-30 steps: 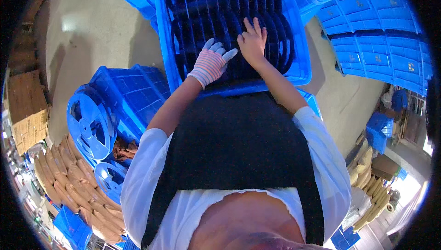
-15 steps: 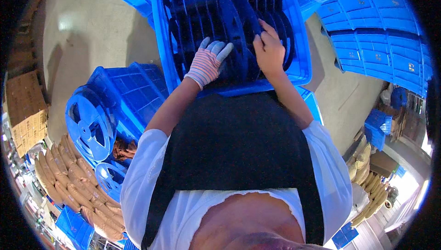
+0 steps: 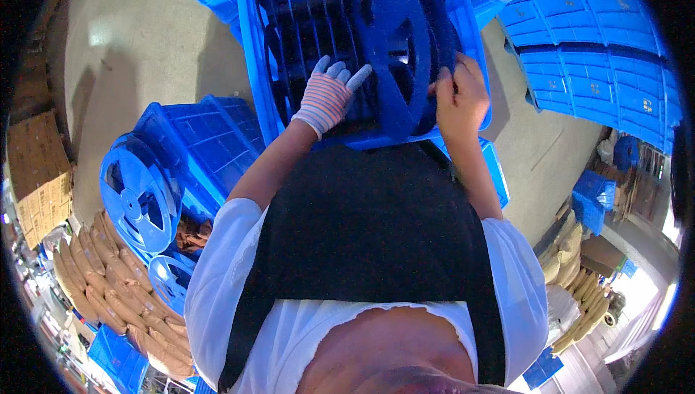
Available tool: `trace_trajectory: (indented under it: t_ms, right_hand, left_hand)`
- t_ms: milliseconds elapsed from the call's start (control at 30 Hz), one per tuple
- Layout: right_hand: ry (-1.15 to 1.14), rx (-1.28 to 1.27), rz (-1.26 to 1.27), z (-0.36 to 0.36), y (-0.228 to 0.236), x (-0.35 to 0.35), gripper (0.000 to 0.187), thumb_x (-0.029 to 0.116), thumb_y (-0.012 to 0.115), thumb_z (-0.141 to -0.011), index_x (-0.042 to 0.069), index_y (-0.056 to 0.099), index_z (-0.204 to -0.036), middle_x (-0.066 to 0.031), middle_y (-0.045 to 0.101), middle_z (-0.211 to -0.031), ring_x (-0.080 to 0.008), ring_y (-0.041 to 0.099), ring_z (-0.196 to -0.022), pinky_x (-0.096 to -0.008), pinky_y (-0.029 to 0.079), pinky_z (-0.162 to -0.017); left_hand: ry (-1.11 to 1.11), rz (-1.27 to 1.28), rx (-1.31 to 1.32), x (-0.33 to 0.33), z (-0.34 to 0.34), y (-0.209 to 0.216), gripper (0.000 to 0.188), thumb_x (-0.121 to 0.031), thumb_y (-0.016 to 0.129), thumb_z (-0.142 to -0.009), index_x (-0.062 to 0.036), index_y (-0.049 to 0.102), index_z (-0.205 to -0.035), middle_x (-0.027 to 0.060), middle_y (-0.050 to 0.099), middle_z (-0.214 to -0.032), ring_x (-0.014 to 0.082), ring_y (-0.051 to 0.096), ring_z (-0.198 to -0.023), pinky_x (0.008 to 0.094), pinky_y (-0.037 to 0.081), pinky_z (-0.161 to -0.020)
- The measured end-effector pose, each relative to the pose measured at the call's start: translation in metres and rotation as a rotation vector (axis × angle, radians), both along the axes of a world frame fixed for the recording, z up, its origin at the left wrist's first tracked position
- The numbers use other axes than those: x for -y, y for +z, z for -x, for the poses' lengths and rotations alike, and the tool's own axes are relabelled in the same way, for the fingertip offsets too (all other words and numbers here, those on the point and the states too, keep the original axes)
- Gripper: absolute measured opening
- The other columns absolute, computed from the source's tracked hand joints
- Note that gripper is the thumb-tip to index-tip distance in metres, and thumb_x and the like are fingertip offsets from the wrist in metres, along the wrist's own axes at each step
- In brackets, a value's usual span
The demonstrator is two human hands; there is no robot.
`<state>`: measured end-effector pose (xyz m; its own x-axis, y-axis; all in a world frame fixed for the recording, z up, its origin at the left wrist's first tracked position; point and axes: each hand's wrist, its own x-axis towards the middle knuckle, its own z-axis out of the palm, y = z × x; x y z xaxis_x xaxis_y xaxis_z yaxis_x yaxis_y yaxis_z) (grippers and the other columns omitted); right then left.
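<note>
In front of me a blue crate (image 3: pixel 253 61) holds several dark blue plastic reels (image 3: pixel 308 3) standing on edge in rows. One large spoked reel (image 3: pixel 376 97) leans over to the right, its flat face turned up. My right hand (image 3: pixel 463 101), bare, grips the edge of this leaning reel at its right side, near the crate wall; the fingertips are partly hidden. My left hand (image 3: pixel 326 97) wears a striped glove with pale fingertips. Its fingers are outstretched over the reels left of the leaning one, holding nothing I can see.
To the left, a tipped blue crate (image 3: pixel 206 144) has lighter blue reels (image 3: pixel 130 206) leaning beside it. Brown sacks (image 3: pixel 119 278) are heaped below those, near cardboard boxes (image 3: pixel 43 184). Blue crates (image 3: pixel 586 75) are stacked at the right. Paler sacks (image 3: pixel 579 285) lie at the lower right.
My right hand has moved right, and the large reel has tilted over to the right with it, showing more of its face. My left hand has stayed nearly in place.
</note>
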<state>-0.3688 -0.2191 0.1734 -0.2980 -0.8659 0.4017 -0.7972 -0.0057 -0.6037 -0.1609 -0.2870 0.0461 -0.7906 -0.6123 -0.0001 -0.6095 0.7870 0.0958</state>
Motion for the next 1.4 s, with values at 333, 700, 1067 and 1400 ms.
trace_trajectory:
  t_ms: [333, 700, 1067, 1400]
  right_hand:
    - [0.323, 0.023, -0.550, -0.012, -0.146, 0.054, 0.027, 0.025, 0.053, -0.093, 0.002, 0.067, -0.089, -0.0171, 0.066, -0.100, -0.0372, 0.063, -0.092, -0.0476, 0.052, -0.082]
    - [0.281, 0.011, -0.480, -0.019, -0.147, 0.049, 0.023, 0.026, 0.059, -0.090, 0.004, 0.065, -0.089, -0.0156, 0.065, -0.094, -0.0354, 0.064, -0.091, -0.0472, 0.052, -0.077]
    - [0.103, -0.005, -0.306, 0.003, -0.122, 0.057, 0.016, 0.022, 0.066, -0.085, 0.013, 0.062, -0.097, -0.0092, 0.065, -0.097, -0.0309, 0.065, -0.087, -0.0443, 0.053, -0.071]
    - [0.211, -0.260, -0.353, -0.003, -0.140, 0.082, 0.022, 0.027, 0.072, -0.079, 0.011, 0.066, -0.094, -0.0084, 0.058, -0.110, -0.0297, 0.057, -0.106, -0.0432, 0.052, -0.085]
  left_hand:
    - [0.064, -0.098, -0.186, 0.001, -0.001, -0.009, 0.044, -0.025, 0.064, -0.081, -0.0082, 0.054, -0.120, 0.0179, 0.062, -0.117, 0.0330, 0.054, -0.118, 0.0505, 0.031, -0.111]
    - [-0.031, 0.006, 0.022, 0.000, 0.002, -0.003, 0.047, -0.021, 0.055, -0.086, -0.0186, 0.053, -0.132, 0.0128, 0.061, -0.118, 0.0308, 0.052, -0.122, 0.0500, 0.029, -0.112]
    - [-0.033, 0.011, 0.018, -0.002, 0.001, -0.005, 0.048, -0.022, 0.058, -0.085, -0.0206, 0.055, -0.132, 0.0108, 0.061, -0.120, 0.0288, 0.050, -0.125, 0.0504, 0.027, -0.112]
    - [-0.035, 0.011, -0.031, 0.002, -0.001, -0.010, 0.050, -0.023, 0.062, -0.081, -0.0170, 0.054, -0.131, 0.0123, 0.060, -0.119, 0.0294, 0.050, -0.123, 0.0502, 0.029, -0.112]
